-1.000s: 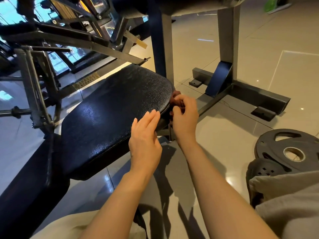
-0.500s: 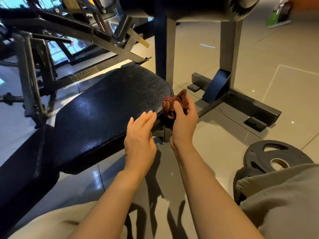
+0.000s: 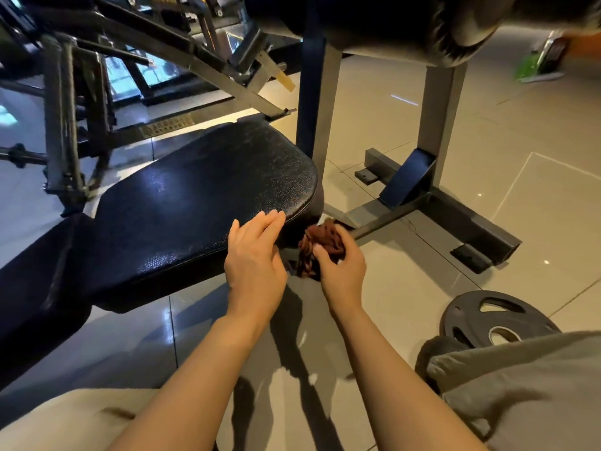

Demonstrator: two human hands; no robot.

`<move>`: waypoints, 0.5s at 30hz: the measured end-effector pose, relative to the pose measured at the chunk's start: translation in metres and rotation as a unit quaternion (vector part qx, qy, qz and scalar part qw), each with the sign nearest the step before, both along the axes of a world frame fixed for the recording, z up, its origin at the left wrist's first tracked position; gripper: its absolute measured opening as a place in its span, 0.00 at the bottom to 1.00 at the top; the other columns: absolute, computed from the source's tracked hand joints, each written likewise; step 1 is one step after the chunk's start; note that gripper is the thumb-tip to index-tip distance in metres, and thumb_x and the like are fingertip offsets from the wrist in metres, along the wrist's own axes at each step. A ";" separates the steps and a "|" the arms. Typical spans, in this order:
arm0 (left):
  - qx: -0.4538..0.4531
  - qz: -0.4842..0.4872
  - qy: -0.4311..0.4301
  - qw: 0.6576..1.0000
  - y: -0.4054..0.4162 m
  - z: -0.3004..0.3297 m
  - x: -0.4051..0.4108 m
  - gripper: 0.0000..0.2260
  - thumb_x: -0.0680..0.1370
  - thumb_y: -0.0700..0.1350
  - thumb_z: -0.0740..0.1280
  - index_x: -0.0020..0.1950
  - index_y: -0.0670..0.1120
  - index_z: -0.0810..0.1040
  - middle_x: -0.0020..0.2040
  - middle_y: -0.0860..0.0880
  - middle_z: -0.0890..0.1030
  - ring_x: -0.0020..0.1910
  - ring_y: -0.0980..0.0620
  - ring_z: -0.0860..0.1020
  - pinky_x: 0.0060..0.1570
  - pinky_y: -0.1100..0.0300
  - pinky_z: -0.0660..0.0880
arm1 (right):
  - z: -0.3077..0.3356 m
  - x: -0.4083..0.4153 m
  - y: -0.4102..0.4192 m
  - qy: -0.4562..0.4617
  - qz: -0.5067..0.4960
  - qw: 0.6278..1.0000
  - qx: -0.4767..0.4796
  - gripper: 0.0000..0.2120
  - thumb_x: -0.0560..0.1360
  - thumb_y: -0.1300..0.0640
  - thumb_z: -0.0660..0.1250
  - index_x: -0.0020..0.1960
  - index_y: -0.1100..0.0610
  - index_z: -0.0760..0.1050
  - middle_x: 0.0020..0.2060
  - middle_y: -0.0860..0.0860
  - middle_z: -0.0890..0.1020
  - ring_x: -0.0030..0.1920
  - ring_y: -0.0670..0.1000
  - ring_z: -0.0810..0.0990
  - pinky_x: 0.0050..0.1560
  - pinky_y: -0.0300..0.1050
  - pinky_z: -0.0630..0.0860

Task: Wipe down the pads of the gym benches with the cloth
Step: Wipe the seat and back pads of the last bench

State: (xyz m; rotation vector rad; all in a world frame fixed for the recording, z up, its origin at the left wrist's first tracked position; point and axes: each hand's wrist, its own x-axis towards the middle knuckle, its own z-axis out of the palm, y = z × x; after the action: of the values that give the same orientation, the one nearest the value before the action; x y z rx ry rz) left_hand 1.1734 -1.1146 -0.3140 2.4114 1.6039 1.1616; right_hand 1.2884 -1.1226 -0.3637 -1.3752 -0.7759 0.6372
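A black textured bench pad point(image 3: 201, 196) slopes across the middle of the view, with a second dark pad point(image 3: 35, 281) adjoining it at lower left. My left hand point(image 3: 255, 255) rests flat with straight fingers on the pad's near right edge. My right hand point(image 3: 341, 268) grips a bunched reddish-brown cloth point(image 3: 320, 244) against the pad's rounded end, just below its rim. Part of the cloth hangs down beside the pad's underside.
A grey steel frame point(image 3: 432, 203) with upright posts stands on the tiled floor behind the pad. A black roller pad point(image 3: 374, 24) hangs overhead. A weight plate point(image 3: 494, 317) lies on the floor at right. Machine bars point(image 3: 65, 125) crowd the left. My knees fill the bottom.
My right hand has brought the cloth down from the pad's top corner to its end, under the rim. My left hand stays on the pad's edge.
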 end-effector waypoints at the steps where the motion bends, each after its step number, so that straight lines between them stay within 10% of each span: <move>1: -0.004 0.009 -0.004 1.000 -0.001 0.001 0.003 0.24 0.71 0.26 0.67 0.65 0.43 0.77 0.62 0.46 0.79 0.65 0.46 0.73 0.73 0.50 0.54 | -0.002 0.002 -0.002 -0.001 -0.018 1.000 -0.005 0.22 0.73 0.66 0.69 0.67 0.57 0.75 0.59 0.53 0.79 0.61 0.50 0.77 0.64 0.39 0.72; 6: -0.028 0.052 0.012 0.998 -0.007 0.002 0.019 0.25 0.72 0.29 0.68 0.67 0.42 0.75 0.64 0.45 0.77 0.68 0.44 0.70 0.74 0.48 0.52 | 0.013 0.000 0.007 -0.220 -0.015 0.970 0.101 0.21 0.71 0.65 0.65 0.63 0.58 0.75 0.59 0.57 0.75 0.59 0.53 0.72 0.59 0.25 0.65; 10: -0.059 0.079 0.031 0.995 -0.016 0.010 0.028 0.25 0.74 0.31 0.67 0.71 0.43 0.71 0.68 0.45 0.73 0.72 0.46 0.66 0.76 0.48 0.51 | 0.002 0.013 0.003 -0.200 0.047 0.979 0.001 0.23 0.71 0.68 0.64 0.64 0.55 0.75 0.61 0.55 0.75 0.62 0.55 0.72 0.62 0.40 0.70; 15: -0.087 0.089 0.038 0.991 -0.021 0.021 0.031 0.26 0.75 0.30 0.64 0.72 0.45 0.70 0.69 0.48 0.72 0.73 0.49 0.65 0.76 0.48 0.53 | 0.026 0.003 0.003 -0.221 0.035 0.972 0.076 0.22 0.71 0.69 0.64 0.63 0.56 0.75 0.61 0.55 0.75 0.60 0.52 0.70 0.57 0.28 0.63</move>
State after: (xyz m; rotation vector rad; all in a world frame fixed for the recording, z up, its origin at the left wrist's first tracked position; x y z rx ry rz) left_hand 1.2039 -1.1357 -0.2928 2.2688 1.8897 0.9135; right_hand 1.2914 -1.1197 -0.3378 -1.3682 -1.2081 0.3167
